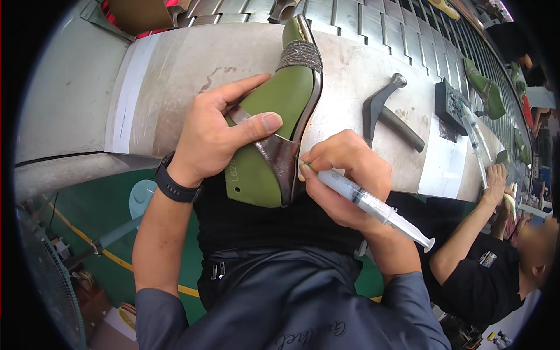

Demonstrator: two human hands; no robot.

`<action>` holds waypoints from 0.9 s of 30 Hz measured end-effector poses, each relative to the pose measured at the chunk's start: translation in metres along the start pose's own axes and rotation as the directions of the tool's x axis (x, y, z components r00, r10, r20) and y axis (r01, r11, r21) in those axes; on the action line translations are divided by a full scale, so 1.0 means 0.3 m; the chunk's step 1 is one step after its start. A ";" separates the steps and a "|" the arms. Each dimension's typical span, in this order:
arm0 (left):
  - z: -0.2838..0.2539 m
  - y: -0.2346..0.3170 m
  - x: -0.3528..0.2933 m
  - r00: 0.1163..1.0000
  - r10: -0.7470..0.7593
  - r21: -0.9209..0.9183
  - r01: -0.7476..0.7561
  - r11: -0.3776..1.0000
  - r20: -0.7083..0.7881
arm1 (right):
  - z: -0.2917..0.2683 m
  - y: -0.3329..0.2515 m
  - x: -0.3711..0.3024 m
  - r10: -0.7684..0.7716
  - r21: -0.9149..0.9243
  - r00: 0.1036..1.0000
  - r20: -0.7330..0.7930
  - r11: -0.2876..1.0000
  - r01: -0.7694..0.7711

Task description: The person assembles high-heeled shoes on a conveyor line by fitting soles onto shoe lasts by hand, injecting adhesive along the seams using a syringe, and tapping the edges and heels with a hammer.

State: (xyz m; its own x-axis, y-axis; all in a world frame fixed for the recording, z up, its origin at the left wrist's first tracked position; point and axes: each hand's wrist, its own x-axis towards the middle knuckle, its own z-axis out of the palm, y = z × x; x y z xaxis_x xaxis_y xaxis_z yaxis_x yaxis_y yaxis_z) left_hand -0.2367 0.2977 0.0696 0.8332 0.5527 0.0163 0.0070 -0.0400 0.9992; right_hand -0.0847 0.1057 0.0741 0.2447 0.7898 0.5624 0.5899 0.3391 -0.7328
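My left hand (pixel 224 125) is wrapped round a green shoe last (pixel 286 96), its thumb lying across the near face. On the last sits a sandal upper: a glittery band (pixel 300 56) near the toe and a dark metallic strap (pixel 274 154) round the heel part. A dark sole edge runs down the right side. Between the fingers and thumb of my right hand (pixel 350 175) is a clear plastic syringe (pixel 364 201), tilted with its plunger toward the lower right. Its needle tip is at the strap and sole edge; whether it touches is too fine to tell.
A hammer (pixel 388 114) lies on the worn pale bench (pixel 181 76), right of the last. Beyond it are a black block (pixel 450 108) and more syringes (pixel 478 137). A slatted metal conveyor (pixel 350 23) runs behind, carrying another green last (pixel 485 90). A co-worker (pixel 484 274) is at the right.
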 end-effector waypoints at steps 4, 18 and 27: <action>0.002 0.009 0.000 1.000 -0.007 -0.028 0.007 1.000 0.015 | 0.039 0.009 -0.001 0.078 0.043 0.985 -0.152 0.996 -0.072; -0.003 0.004 0.000 1.000 -0.002 -0.042 0.003 0.999 0.018 | 0.025 0.016 0.000 -0.040 -0.072 0.993 -0.107 0.997 0.033; -0.001 0.003 0.001 1.000 -0.017 -0.042 0.018 0.999 0.014 | 0.044 0.036 -0.001 -0.077 -0.009 0.975 -0.208 0.997 0.076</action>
State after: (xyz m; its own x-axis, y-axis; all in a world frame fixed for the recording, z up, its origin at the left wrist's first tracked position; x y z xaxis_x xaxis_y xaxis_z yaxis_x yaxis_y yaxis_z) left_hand -0.2366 0.2981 0.0704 0.8407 0.5415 -0.0015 -0.0016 0.0053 1.0000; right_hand -0.0885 0.1160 0.0609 0.3533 0.6380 0.6842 0.6136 0.3940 -0.6843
